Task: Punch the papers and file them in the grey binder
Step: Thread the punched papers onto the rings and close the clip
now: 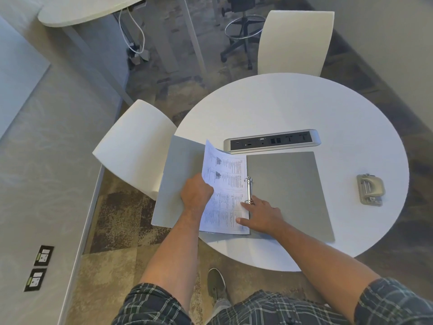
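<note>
The grey binder lay open on the round white table, with its left cover hanging past the table's edge. The left hand was closed on the left edge of the papers, its fingers curled around them, and held that side lifted. The papers lay over the left half of the binder, with their right edge up against the metal rings. The right hand gripped nothing. It lay flat with its fingers spread, pressing down on the papers just beside the lower ring.

This looked like the filing step: the sheets were being put onto the rings. The next move would probably be to line up the holes with both rings, push the sheets down, and close the cover.

Farther right, the hole punch sat alone on the table, well apart from the binder.

The holes in the papers were too small to see, so I could not tell if they were on the rings yet. I could not tell if the rings were open or shut. The print was too blurry to read.
</note>
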